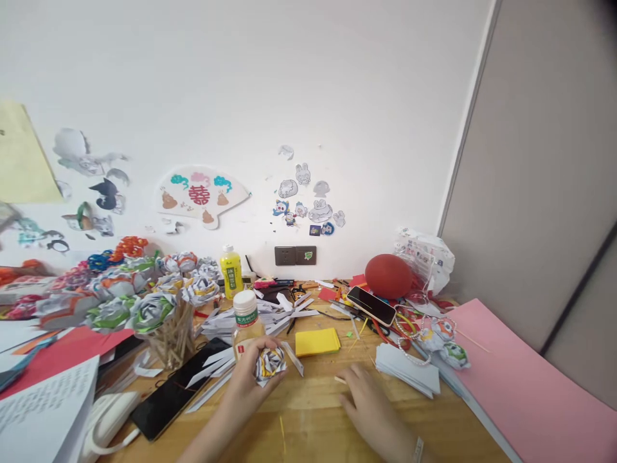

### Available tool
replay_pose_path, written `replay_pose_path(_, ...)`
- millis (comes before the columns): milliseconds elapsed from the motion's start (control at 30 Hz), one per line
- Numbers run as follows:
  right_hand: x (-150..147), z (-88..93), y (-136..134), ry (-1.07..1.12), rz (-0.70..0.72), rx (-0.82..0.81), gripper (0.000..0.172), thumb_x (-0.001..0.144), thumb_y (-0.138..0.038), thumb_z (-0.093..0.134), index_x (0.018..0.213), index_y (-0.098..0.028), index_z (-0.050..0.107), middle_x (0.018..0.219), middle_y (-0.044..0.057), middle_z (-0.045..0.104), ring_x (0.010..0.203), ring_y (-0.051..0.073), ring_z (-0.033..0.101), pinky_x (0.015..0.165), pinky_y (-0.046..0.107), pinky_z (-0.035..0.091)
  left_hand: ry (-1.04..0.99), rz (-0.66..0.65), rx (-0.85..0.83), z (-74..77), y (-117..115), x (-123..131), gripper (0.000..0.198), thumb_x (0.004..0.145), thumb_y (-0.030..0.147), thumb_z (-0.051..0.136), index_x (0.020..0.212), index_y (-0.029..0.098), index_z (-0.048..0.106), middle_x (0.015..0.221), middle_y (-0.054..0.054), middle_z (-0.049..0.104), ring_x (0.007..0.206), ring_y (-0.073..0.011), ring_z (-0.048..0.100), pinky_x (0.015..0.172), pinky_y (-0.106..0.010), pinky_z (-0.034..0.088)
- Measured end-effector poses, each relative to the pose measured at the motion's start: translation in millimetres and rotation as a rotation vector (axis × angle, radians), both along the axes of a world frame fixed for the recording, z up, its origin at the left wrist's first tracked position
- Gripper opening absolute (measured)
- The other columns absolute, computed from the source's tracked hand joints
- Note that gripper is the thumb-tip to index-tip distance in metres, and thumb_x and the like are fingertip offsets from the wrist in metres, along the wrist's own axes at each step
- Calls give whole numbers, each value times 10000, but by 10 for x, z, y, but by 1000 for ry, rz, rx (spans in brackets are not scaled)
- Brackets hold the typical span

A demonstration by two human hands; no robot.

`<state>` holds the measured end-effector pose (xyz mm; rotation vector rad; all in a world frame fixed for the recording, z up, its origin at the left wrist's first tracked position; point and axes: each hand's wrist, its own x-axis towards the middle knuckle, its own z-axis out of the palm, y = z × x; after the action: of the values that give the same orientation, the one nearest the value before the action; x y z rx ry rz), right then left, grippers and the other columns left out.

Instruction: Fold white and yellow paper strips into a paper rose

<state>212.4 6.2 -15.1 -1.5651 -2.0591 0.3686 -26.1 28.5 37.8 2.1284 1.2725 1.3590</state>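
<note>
In the head view, my left hand (251, 376) is curled around a paper flower (270, 364) of white strips with yellow and dark markings. A loose folded paper strip (294, 359) sticks out beside it. Just behind this hand stands a capped bottle (245, 310) with a green label. My right hand (365, 400) is low over the wooden table, thumb and fingers apart, with a small pale bit at its fingertips that I cannot make out. Between and beyond the hands lies a stack of yellow paper (317, 342).
Paper flowers on sticks fill a holder (171, 334) at left, near a black phone-like slab (180, 389). White strips (284, 315) lie scattered behind. A phone (371, 306), red balloon (388, 276), white paper stack (407, 369) and pink sheet (535, 386) are at right.
</note>
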Motion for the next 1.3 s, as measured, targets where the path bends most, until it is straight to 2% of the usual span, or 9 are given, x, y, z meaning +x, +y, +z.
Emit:
replay_pose_path(233,13,211,9,-117,62,151,205,744,-112,574,925,-202,603,968,49,571,948,220,514,813,305,402,37,-25,-92,-206,-2,191,311,657,293,643,947,209,568,1013,-86,669,989,-302,612,841,-402,493)
replay_pose_path(300,196,359,103,-84,-68,241,245,744,-105,570,968,-205,593,979,52,570,947,214,517,815,300,404,65,-8,-99,-288,15,218,350,674,297,634,1004,211,553,1050,-90,664,1025,-304,598,854,-402,489)
replay_pose_path(400,709,548,211,-41,-476,332,269,783,-145,531,1042,-210,563,1027,64,566,1004,218,501,863,318,381,101,-42,-144,-366,47,226,348,683,336,630,996,206,547,1030,-93,671,957,-295,633,845,-399,498)
replay_pose_path(533,1472,528,183,-33,-818,240,417,716,-249,599,1098,-95,534,1029,184,561,990,316,510,806,409,391,100,-28,-147,-390,68,227,398,645,341,654,998,200,536,1049,-105,664,989,-310,620,845,-397,502)
replay_pose_path(667,1818,326,125,-31,-896,94,221,638,-237,630,841,-151,634,810,97,634,774,250,598,623,294,422,83,-67,-149,-396,63,268,399,651,316,635,1020,195,545,1084,-106,646,1027,-306,599,874,-392,486)
replay_pose_path(867,1772,382,84,-42,-908,130,258,719,-255,536,926,-125,620,898,150,626,820,280,594,627,318,416,60,-156,-214,-333,-55,374,339,655,320,646,959,210,545,938,-56,665,885,-243,638,781,-314,522)
replay_pose_path(1000,1445,537,123,-18,-771,235,348,764,-262,514,1072,-104,553,1032,164,587,964,283,543,775,343,412,83,-168,-267,-327,-105,410,324,679,274,621,979,204,520,934,-51,648,852,-227,630,780,-345,521)
replay_pose_path(1200,285,439,13,27,-98,210,324,744,-169,580,1066,-204,562,1019,47,609,940,201,554,815,280,419,121,-191,-227,-382,-64,386,375,679,187,599,1047,198,525,1053,-76,618,986,-244,582,875,-380,468)
replay_pose_path(1300,-97,335,-92,-54,36,130,263,719,-147,611,973,-213,593,949,43,607,898,223,551,770,311,416,134,-273,-186,-340,-73,388,324,694,153,580,1015,199,561,1038,-73,620,1003,-238,566,888,-361,454)
